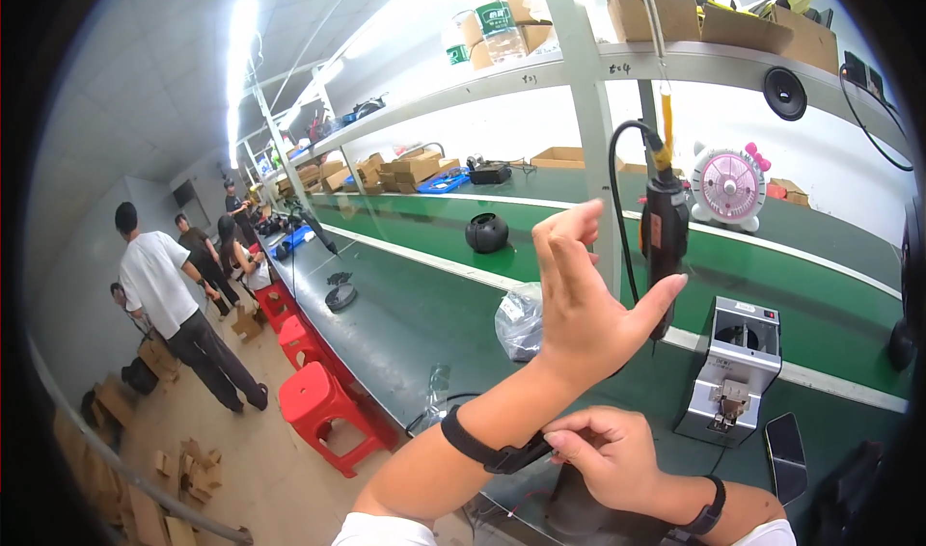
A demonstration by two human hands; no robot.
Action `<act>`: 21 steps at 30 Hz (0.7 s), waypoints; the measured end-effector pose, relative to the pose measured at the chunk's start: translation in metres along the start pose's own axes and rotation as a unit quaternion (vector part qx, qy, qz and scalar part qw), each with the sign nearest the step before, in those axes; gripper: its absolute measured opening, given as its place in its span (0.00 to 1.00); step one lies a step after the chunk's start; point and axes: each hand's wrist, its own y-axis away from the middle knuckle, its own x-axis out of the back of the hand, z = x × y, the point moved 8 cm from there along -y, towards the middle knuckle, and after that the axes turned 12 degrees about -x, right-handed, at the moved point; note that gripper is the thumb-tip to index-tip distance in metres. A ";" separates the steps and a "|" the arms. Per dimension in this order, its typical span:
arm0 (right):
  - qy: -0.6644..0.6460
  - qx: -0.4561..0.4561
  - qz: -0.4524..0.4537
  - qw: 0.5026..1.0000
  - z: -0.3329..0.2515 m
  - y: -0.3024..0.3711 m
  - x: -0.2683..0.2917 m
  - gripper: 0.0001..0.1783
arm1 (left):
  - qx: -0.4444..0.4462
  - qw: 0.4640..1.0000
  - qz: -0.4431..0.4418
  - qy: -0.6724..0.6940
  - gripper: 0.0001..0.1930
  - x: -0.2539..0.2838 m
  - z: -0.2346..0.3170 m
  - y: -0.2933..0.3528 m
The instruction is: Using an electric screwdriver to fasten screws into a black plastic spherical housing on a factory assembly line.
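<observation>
A black wrist strap (475, 444) is wrapped around my left forearm. The fingers of my right hand (610, 454) pinch the loose end of this strap on the inner side of the forearm. My left hand (585, 300) is raised above the bench with its thumb stretched out and its fingers partly bent; nothing is in it. Another black band (712, 507) circles my right wrist. Just behind my left hand hangs a black electric screwdriver (666, 220) on a cable. A clear plastic bag (518, 324) sits on the bench beside that hand, partly hidden by it.
A silver screw feeder (735, 368) and a phone (786, 454) are on the right. A round black device (487, 232) rests on the green conveyor (415, 216), with a pink-white fan (730, 187) beyond. Red stools (311, 392) line the bench's left; people (172, 281) stand farther off.
</observation>
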 end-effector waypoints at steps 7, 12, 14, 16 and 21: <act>-0.055 -0.030 -0.022 0.998 0.003 -0.003 -0.004 0.10 | 0.172 0.960 -0.125 0.180 0.35 -0.044 -0.034 0.009; -0.093 -0.063 -0.017 0.994 0.006 -0.007 0.001 0.08 | 0.199 0.904 -0.165 0.342 0.26 -0.074 -0.038 0.005; -0.090 -0.060 -0.020 0.994 0.008 -0.007 0.004 0.08 | 0.203 0.871 -0.148 0.422 0.26 -0.078 -0.032 0.004; -0.089 -0.060 -0.032 0.994 0.012 -0.008 0.004 0.09 | 0.193 0.866 -0.145 0.438 0.27 -0.071 -0.034 0.003; -0.109 -0.070 -0.033 0.991 0.020 -0.011 0.007 0.08 | 0.411 0.729 -0.127 0.532 0.24 -0.027 -0.040 0.009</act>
